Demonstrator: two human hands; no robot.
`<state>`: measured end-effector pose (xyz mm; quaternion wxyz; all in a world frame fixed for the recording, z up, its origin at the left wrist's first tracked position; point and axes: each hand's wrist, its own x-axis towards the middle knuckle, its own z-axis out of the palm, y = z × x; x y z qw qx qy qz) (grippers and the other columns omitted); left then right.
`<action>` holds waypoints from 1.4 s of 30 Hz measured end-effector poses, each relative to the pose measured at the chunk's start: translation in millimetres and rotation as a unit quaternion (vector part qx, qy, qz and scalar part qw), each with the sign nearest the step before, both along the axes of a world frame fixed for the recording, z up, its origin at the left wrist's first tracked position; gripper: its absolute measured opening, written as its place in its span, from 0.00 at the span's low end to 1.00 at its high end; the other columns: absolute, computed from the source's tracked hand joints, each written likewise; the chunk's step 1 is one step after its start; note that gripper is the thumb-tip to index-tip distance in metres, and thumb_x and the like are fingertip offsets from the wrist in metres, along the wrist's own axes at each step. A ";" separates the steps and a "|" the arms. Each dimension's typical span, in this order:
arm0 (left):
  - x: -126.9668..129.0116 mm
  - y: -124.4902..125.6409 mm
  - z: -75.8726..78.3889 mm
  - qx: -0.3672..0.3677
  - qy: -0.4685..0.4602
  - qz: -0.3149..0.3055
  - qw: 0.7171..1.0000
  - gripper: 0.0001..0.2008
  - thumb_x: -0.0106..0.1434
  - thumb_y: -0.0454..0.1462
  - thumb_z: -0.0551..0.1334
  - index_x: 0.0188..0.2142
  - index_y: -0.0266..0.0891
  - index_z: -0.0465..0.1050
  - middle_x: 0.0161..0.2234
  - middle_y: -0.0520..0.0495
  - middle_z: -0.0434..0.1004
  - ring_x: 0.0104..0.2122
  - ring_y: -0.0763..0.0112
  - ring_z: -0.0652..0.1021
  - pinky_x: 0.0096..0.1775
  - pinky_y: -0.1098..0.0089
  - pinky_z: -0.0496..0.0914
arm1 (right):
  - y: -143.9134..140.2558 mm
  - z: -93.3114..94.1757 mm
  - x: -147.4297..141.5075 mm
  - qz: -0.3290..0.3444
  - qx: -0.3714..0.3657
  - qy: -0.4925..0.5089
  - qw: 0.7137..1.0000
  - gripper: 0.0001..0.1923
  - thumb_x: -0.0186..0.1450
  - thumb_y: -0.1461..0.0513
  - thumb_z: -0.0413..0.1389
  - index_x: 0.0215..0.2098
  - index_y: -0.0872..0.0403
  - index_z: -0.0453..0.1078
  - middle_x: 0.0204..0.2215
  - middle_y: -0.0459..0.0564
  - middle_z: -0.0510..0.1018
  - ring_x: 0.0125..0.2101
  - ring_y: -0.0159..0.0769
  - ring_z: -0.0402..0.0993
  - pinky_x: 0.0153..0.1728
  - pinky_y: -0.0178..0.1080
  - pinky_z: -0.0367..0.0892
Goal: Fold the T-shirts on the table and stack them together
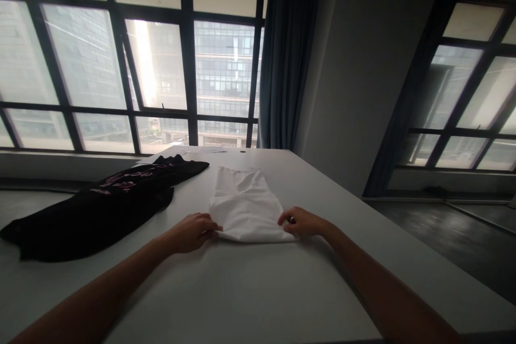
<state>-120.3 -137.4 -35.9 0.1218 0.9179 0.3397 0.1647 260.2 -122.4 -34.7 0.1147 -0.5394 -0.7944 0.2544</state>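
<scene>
A white garment [246, 203], folded into a long narrow strip, lies on the grey table [258, 285] and runs away from me. My left hand [194, 231] pinches its near left corner. My right hand [302, 221] pinches its near right corner. Both hands rest low on the table top, fingers closed on the fabric's near edge.
A black garment with pink lettering [100, 204] lies spread on the table to the left. Some papers [193, 149] sit at the table's far end. Large windows and a blue curtain [284, 59] stand behind; the table's right edge drops to a dark floor.
</scene>
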 end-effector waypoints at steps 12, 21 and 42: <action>-2.5 12.4 -0.3 0.032 -0.029 0.240 0.970 0.26 0.56 0.57 0.62 0.44 0.42 0.79 0.42 0.43 0.80 0.34 0.61 0.79 0.36 0.65 0.71 | 5.6 -5.3 1.0 -0.107 0.050 0.097 0.988 0.27 0.64 0.51 0.60 0.57 0.55 0.69 0.43 0.54 0.80 0.24 0.29 0.73 0.34 0.36 0.69; -2.0 32.6 -19.5 -0.150 -0.166 0.275 0.935 0.21 0.45 0.49 0.69 0.35 0.39 0.72 0.25 0.55 0.70 0.24 0.69 0.72 0.28 0.69 0.66 | 23.8 -31.7 -18.0 -0.133 0.125 0.099 0.978 0.29 0.57 0.63 0.62 0.58 0.55 0.70 0.41 0.51 0.78 0.29 0.30 0.71 0.35 0.34 0.68; 1.8 55.4 -40.5 -0.065 -0.279 0.152 0.946 0.25 0.56 0.36 0.56 0.55 0.38 0.69 0.54 0.40 0.76 0.31 0.70 0.78 0.36 0.67 0.74 | 24.6 -39.1 -32.4 -0.142 0.265 0.160 0.940 0.17 0.62 0.64 0.54 0.49 0.55 0.70 0.34 0.48 0.78 0.30 0.33 0.73 0.38 0.37 0.68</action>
